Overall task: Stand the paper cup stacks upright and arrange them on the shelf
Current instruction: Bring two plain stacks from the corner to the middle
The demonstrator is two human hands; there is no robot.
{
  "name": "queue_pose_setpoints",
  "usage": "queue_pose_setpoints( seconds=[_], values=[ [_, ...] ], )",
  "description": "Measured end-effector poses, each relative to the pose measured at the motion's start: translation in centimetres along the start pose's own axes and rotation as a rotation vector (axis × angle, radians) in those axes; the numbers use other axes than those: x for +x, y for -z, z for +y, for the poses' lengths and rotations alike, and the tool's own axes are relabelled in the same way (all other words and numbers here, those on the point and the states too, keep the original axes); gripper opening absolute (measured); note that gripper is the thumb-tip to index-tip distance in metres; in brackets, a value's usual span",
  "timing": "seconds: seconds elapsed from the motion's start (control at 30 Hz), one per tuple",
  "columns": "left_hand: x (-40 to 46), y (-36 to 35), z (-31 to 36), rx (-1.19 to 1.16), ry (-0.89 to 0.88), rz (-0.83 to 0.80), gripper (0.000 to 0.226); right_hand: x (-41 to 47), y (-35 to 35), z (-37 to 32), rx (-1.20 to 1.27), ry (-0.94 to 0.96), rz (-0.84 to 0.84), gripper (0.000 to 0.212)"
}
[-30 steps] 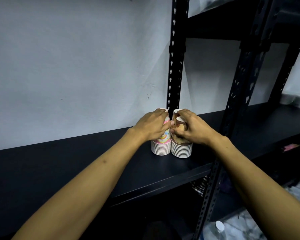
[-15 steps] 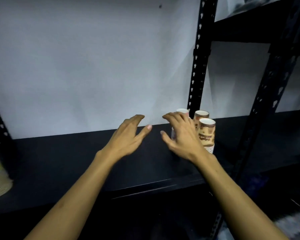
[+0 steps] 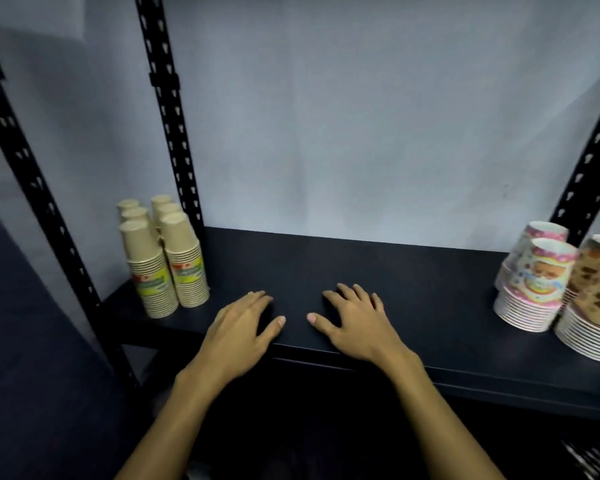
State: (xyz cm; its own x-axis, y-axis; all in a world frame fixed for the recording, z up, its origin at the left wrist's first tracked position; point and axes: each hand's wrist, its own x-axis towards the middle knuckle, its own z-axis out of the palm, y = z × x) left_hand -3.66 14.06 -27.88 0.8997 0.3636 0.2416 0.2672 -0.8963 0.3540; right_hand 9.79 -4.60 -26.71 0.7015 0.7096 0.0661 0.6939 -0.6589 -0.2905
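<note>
Tan cup stacks (image 3: pixel 163 258) are standing upside down at the shelf's (image 3: pixel 378 268) left end, pink stacks (image 3: pixel 534 278) and brown stacks (image 3: pixel 596 306) at its right — well apart. Between them, left hand (image 3: pixel 241 327) and right hand (image 3: pixel 355 320) are lying flat, fingers spread, holding nothing.

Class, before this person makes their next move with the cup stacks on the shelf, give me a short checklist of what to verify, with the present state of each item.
1. Left hand free, holding nothing: ok.
2. Right hand free, holding nothing: ok.
3. Tan cup stacks at the shelf's left end upright: ok.
4. Pink printed stacks at the right end upright: ok.
5. Brown printed stacks all upright: cannot tell, cut off by the picture's edge.
6. Bare shelf between the groups for more stacks: ok.
</note>
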Motion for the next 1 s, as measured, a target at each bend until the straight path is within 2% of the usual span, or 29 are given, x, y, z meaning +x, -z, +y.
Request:
queue_pose_setpoints(
  seconds=[0.23,0.53,0.63,0.8,0.87,1.0],
  values=[
    [-1.9,-1.5,0.2,0.076,0.05,0.093,0.06,-0.7,-0.2,-0.1,-0.04,0.012,-0.014,0.072],
    [-3.4,0.7,-0.5,-0.066,0.096,0.125,0.056,0.5,-0.1,-1.8,-0.009,0.03,-0.014,0.061],
    [-4.5,3.4,-1.2,-0.006,0.136,0.27,0.049,2.2,0.3,-5.2,0.152,0.175,-0.009,0.061],
    [-4.8,7.4,-3.3,-0.085,0.227,0.67,0.049,5.9,-0.2,-12.4,0.554,0.3,-0.007,0.065],
    [-4.4,8.1,-5.0,-0.15,0.297,0.702,0.062,7.4,-0.6,-14.5,0.672,0.304,-0.01,0.071],
    [-3.4,7.9,-8.2,-0.359,0.386,0.615,0.08,9.5,-1.9,-16.6,0.769,0.327,-0.031,0.076]
  ],
)
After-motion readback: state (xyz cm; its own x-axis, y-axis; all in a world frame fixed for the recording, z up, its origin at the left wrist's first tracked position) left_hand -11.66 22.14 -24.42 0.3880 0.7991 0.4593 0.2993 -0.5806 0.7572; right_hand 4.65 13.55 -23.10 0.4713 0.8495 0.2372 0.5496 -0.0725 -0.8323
